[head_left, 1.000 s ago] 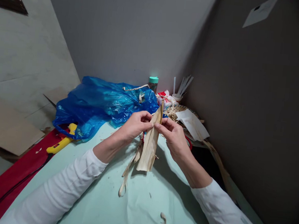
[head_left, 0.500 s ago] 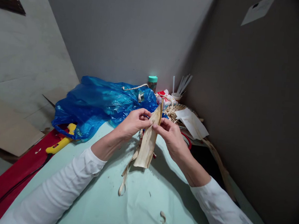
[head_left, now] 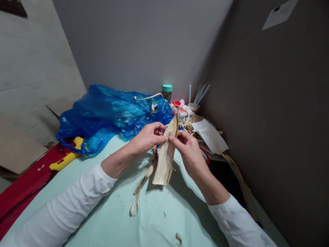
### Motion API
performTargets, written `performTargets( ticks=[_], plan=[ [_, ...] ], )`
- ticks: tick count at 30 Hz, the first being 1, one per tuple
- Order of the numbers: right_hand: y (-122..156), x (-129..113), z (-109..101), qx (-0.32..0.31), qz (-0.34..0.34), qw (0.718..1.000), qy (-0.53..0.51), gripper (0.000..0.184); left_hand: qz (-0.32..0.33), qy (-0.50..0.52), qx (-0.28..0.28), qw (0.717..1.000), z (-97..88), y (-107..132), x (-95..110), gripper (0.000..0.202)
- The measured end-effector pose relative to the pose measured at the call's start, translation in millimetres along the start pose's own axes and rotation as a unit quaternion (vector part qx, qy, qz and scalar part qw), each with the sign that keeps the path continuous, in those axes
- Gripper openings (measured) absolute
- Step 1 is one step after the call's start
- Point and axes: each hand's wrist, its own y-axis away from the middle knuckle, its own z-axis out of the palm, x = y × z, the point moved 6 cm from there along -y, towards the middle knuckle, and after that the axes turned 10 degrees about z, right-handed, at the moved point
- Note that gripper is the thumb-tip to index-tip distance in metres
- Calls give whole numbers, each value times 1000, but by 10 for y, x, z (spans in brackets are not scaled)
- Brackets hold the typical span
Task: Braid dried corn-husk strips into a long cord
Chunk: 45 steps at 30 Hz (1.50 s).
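Note:
A flat, pale tan strip of dried plant husk (head_left: 165, 164) hangs lengthwise between my hands, pointed at its far end and cut broad at the near end. My left hand (head_left: 151, 137) pinches its left edge with thumb and fingers. On the opposite edge my right hand (head_left: 189, 148) is closed in the same way, the two thumbs nearly meeting on the strip's face. Just left of the strip, thin curled husk scraps (head_left: 136, 198) lie on the pale green tabletop (head_left: 109, 222).
A crumpled blue plastic bag (head_left: 111, 109) spreads across the back left, beside a yellow glue gun (head_left: 66, 159) with a black cord. Behind my hands stand a green-lidded jar (head_left: 167, 91) and a cup of white sticks (head_left: 194, 106). White paper (head_left: 211, 135) lies at right, near the wall.
The near end of the husk strip has swung slightly to the right. Both hands keep their pinch on it, in nearly the same place.

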Motion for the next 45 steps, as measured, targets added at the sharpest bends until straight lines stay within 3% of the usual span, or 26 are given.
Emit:
performTargets(
  ticks=[9,22,29,32,38,43,45],
  plan=[
    [3,-19,11,-15,2,1000,-18,33,8,13,31,999,-66,-34,-43,25],
    [-28,56,-19,-34,17,999,-25,26,-22,57,12,998,-62,-40,-61,24],
    [-24,-11,-8,-15,-44,996,79,23,62,-61,13,996,-77,-72,-53,17],
    [-17,-15,2,-6,-47,995,85,22,61,-78,3,995,-51,-81,-74,17],
    [1,9,24,-29,-19,999,-21,19,33,-23,-2,999,-22,-64,-69,21],
    [119,-141,139,-122,23,979,-159,14,19,-30,16,999,-54,-71,-129,18],
    [155,-207,163,-158,33,972,-174,11,1,19,41,999,-107,-90,-162,16]
  ],
)
